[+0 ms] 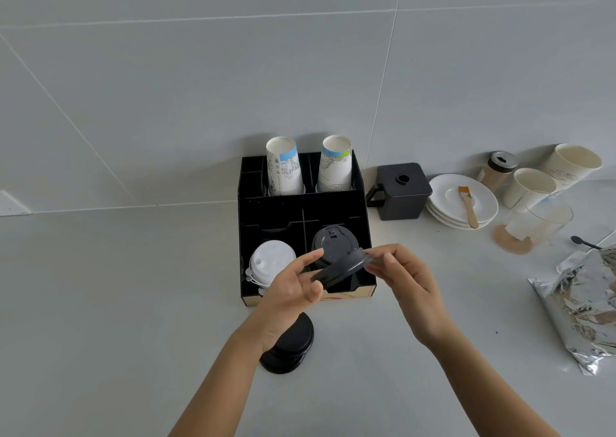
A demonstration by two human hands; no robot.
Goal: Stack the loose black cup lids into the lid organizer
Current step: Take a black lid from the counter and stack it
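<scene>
A black lid organizer (pixel 301 204) stands against the wall. Its front right compartment holds a stack of black lids (pixel 333 241); the front left one holds white lids (pixel 271 261). Both hands hold one black lid (pixel 341 266) tilted just above the front of the right compartment. My left hand (pixel 295 288) grips its left edge and my right hand (pixel 405 274) pinches its right edge. A few loose black lids (pixel 291 348) lie overlapped on the counter in front of the organizer, partly hidden by my left wrist.
Two paper cup stacks (pixel 308 166) fill the organizer's rear slots. To the right are a black lidded container (pixel 400 191), white saucers (pixel 461 199) with a brush, paper cups (pixel 530 184), a glass (pixel 536 223), a black spoon (pixel 583 243) and a foil bag (pixel 581 306).
</scene>
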